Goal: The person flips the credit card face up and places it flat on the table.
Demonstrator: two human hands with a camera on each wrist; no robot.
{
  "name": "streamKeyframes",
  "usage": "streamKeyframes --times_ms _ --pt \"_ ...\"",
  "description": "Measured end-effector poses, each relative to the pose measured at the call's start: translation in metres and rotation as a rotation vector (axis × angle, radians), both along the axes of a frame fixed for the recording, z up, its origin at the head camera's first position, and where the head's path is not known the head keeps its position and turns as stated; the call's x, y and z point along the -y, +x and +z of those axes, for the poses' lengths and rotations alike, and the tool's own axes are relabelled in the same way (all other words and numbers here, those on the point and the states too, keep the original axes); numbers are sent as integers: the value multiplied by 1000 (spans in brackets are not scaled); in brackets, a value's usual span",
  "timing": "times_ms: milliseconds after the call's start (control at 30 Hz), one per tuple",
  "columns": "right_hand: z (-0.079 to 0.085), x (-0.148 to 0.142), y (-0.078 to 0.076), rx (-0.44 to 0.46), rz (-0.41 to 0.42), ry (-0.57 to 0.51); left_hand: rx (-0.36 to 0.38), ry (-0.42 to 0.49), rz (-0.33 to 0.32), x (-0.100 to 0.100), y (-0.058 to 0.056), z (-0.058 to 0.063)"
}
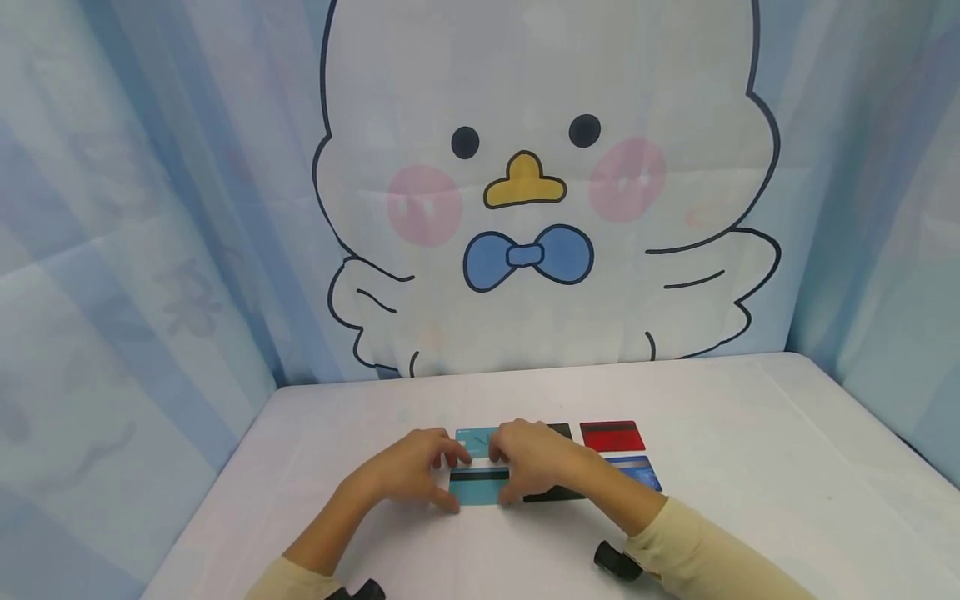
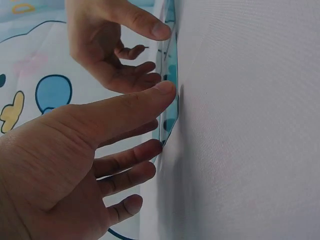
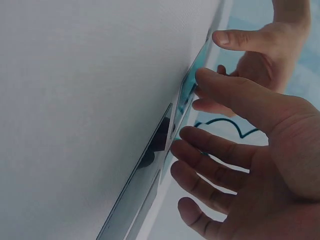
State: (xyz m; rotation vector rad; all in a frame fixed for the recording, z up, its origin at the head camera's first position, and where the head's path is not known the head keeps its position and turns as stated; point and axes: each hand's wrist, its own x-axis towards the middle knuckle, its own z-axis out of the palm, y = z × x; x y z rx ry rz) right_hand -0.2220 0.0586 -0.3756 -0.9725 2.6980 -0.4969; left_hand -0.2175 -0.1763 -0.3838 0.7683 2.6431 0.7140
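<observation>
A teal card with a dark stripe (image 1: 478, 493) lies flat on the white table, between my two hands. My left hand (image 1: 415, 468) is at its left edge, thumb near the front corner and fingertips by the back corner. At the right edge is my right hand (image 1: 537, 457), its thumb and spread fingers reaching down to the card. In the left wrist view, the left hand's fingers (image 2: 131, 176) are extended and apart. Just behind the striped card lies a light blue card (image 1: 474, 440), partly covered by the right hand.
Right of the teal pair lie a black card (image 1: 555, 495) in front and another dark card (image 1: 561, 430) behind, both partly hidden by my right hand. A red card (image 1: 612, 436) and a blue card (image 1: 637, 472) lie farther right. A printed curtain (image 1: 540, 325) hangs behind the table.
</observation>
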Motion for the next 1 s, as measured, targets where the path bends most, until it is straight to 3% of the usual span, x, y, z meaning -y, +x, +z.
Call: streamKeyframes --times_ms 400,600,1000 --pt "-3 3 3 -53 11 80 -13 -43 20 -2 5 0" --pt "-1 6 5 -29 3 82 3 -38 31 -3 8 2" --pt "1 10 6 -54 15 142 -24 -31 -2 -1 7 -2"
